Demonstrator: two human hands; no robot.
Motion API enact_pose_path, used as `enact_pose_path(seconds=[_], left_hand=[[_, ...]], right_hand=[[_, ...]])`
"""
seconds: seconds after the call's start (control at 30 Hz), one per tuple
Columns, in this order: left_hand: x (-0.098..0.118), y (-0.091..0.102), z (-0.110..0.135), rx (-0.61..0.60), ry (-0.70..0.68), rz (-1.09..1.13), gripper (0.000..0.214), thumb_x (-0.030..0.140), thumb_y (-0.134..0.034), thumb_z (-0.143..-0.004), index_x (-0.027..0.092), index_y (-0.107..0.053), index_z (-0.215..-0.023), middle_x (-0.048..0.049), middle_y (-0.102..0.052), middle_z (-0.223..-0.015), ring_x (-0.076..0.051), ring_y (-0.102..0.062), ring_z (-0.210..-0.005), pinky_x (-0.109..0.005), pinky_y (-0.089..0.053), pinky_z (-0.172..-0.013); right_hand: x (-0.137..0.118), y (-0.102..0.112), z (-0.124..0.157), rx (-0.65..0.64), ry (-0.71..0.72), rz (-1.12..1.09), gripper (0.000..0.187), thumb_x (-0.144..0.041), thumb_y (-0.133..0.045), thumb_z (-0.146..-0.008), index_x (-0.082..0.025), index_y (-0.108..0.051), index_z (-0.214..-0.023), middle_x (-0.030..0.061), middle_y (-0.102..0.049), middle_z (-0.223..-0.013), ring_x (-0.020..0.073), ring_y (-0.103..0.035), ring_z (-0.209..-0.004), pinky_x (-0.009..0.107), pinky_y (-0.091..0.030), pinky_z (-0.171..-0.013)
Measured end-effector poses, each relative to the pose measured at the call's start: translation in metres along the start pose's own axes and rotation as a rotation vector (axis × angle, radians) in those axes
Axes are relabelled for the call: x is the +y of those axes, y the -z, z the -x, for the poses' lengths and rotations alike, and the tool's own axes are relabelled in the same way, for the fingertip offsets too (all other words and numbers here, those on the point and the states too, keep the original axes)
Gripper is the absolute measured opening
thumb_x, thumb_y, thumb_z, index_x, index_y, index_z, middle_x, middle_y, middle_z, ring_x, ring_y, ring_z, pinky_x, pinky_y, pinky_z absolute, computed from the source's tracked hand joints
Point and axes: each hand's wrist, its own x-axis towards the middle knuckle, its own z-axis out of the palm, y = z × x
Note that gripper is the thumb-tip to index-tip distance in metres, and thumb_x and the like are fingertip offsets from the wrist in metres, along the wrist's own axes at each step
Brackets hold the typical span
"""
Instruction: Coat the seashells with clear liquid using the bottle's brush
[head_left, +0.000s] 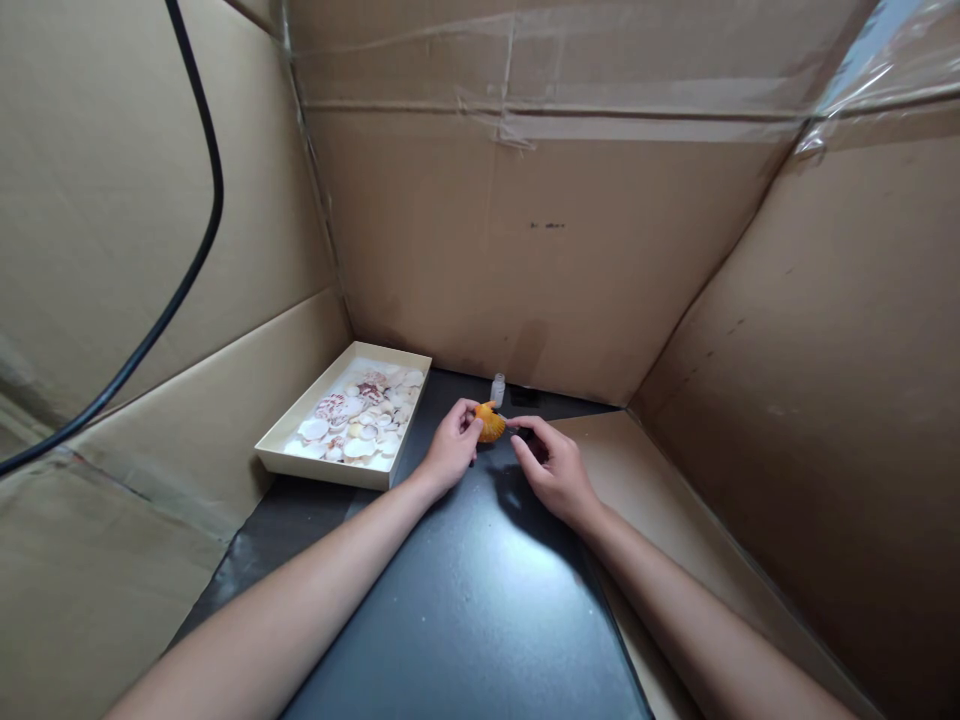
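My left hand [452,446] pinches a small orange scallop shell [490,423] above the black table top [465,600]. My right hand [551,465] is beside it on the right, its fingers curled and its fingertips touching or nearly touching the shell's right edge. A small clear bottle [497,388] stands just behind the shell, close to the back wall.
A shallow cream tray [326,466] holding several pale and pink-speckled shells [364,415] sits at the left of the table. Taped cardboard walls [540,230] enclose the space on three sides. A black cable [196,250] hangs across the left wall.
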Motion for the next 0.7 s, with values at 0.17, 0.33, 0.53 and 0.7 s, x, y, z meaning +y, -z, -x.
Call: enact_pose_path(seconds=[0.17,0.33,0.53,0.7], left_hand=[[0.0026,0.0004,-0.0002,0.053,-0.035,-0.047,0.013,0.025,-0.056,-0.083,0.018,-0.057,-0.094,0.0039,-0.047,-0.068,-0.007,-0.042,-0.054,-0.018,-0.036,-0.05],[0.0047,-0.0003,-0.0014,0.067,-0.083,-0.087,0.011,0.018,-0.055,-0.082,0.017,-0.058,-0.092,0.0032,-0.049,-0.069,-0.01,-0.045,-0.064,-0.021,-0.039,-0.064],[0.0046,-0.0009,-0.0024,0.077,-0.068,-0.087,0.01,0.017,-0.056,-0.081,0.017,-0.058,-0.091,0.0035,-0.05,-0.069,-0.01,-0.046,-0.063,-0.02,-0.039,-0.063],[0.0037,-0.0018,-0.0016,0.07,-0.022,-0.009,0.012,0.022,-0.058,-0.081,0.017,-0.054,-0.09,0.001,-0.056,-0.075,-0.01,-0.052,-0.068,-0.021,-0.045,-0.063]], right_hand=[[-0.0007,0.0002,0.0001,-0.003,-0.058,0.064,0.019,-0.031,-0.05,-0.085,-0.02,-0.065,-0.092,-0.0013,-0.06,-0.064,0.0124,-0.05,-0.053,0.024,-0.038,-0.054],[0.0007,-0.0013,-0.0001,-0.028,0.021,0.014,0.025,-0.031,-0.05,-0.087,-0.02,-0.063,-0.105,0.001,-0.064,-0.073,0.0129,-0.053,-0.057,0.024,-0.039,-0.056],[0.0016,-0.0012,0.0001,-0.042,-0.032,0.061,0.019,-0.031,-0.052,-0.086,-0.02,-0.065,-0.095,-0.0015,-0.06,-0.064,0.0125,-0.052,-0.055,0.023,-0.038,-0.055],[0.0006,-0.0019,0.0004,-0.063,0.012,0.029,0.027,-0.032,-0.05,-0.088,-0.021,-0.064,-0.109,0.0001,-0.063,-0.07,0.0132,-0.054,-0.057,0.024,-0.04,-0.057]])
